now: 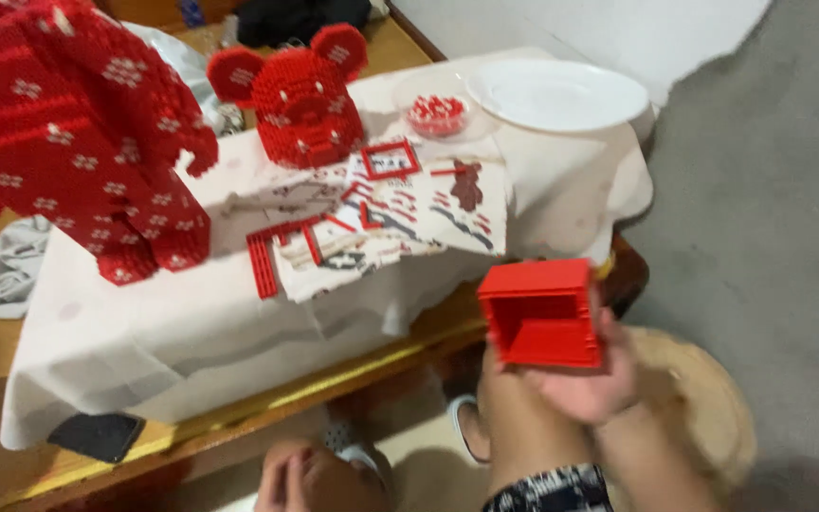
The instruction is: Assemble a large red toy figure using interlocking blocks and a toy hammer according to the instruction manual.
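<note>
The right hand (585, 384) holds a hollow red square block assembly of small bricks (542, 313) from beneath, its grip closed around the lower edge, raised in front of the bench (144, 332) with its white cloth. The left hand (300, 479) rests low, curled; whether its grip holds anything I cannot tell. On the bench stand a red brick-built bear head (300, 95), a large red brick body with white flower marks (68, 123), printed instruction sheets (400, 213) and a white plate (556, 95).
</note>
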